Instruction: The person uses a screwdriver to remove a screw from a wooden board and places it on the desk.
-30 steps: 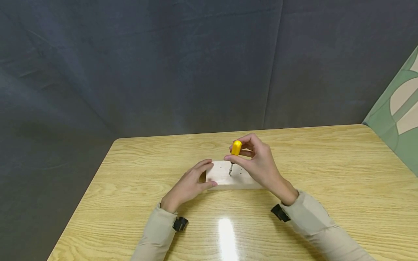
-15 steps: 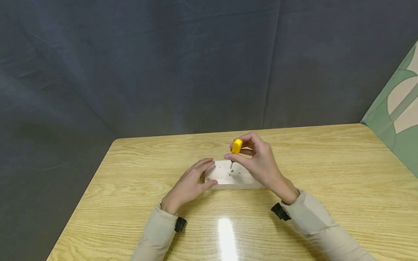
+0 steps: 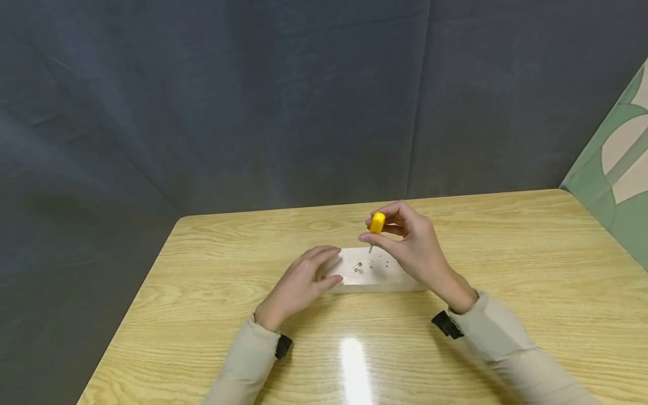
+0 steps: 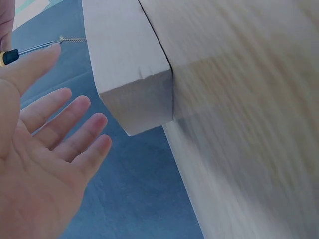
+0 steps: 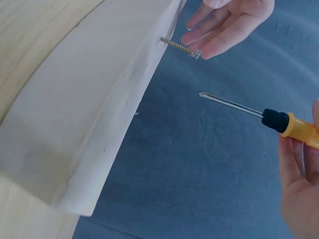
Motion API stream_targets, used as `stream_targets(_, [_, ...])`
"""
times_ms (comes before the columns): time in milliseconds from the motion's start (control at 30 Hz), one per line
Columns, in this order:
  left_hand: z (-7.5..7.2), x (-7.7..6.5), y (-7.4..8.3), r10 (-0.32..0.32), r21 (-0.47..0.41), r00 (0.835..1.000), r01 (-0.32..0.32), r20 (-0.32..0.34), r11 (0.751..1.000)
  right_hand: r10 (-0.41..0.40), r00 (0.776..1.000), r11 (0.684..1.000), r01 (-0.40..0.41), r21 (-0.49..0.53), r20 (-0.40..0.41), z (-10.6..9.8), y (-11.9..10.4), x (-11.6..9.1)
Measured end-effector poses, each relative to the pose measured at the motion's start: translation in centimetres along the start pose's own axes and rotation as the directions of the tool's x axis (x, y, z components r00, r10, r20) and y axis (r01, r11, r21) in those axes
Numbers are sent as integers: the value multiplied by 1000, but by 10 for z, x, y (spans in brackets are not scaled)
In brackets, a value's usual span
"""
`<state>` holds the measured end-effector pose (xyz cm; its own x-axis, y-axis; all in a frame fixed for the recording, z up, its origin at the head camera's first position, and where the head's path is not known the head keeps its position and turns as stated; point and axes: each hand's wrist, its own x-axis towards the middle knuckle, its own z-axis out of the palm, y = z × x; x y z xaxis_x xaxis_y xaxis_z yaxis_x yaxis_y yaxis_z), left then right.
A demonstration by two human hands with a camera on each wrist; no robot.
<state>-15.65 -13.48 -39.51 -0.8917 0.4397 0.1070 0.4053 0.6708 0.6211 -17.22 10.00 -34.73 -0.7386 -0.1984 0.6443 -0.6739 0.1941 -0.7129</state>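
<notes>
A pale wooden block with several small dark holes lies on the table. A screw stands in it, leaning in the head view, its threaded shank largely exposed. My right hand pinches the yellow handle of a screwdriver between thumb and fingers. The screwdriver's tip is apart from the screw head and points toward the block. My left hand is beside the block's left end, thumb at the front and fingers spread behind. In the left wrist view its straight fingers show a gap from the block.
The wood-grain table reaches out around the block on all sides. A dark curtain hangs behind its far edge. At the right is a green and beige patterned panel. Black straps sit at both wrists.
The screwdriver has come off the screw, and my right hand has carried it up and to the right, uncovering more holes. My left hand has shifted slightly right. The screw stays leaning in the block.
</notes>
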Motion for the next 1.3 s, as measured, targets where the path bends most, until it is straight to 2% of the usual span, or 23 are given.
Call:
stream_targets(300, [4,14,8,37,4,999,-37,19,999,-58,998,998,58,-22,10,-13,4,-3])
stream_targets(667, [13,25,18,87,29,996,-88,25,996,-72,997,993,70,-92,-11,-29,6,-8])
stream_targets(1033, [19,27,23,124,65,992,-124,18,990,-78,997,984,76,-160,-10,-47,11,-17])
stream_targets(1300, [21,28,24,114,51,993,-114,-7,992,-55,998,979,49,-197,-24,-58,13,-23])
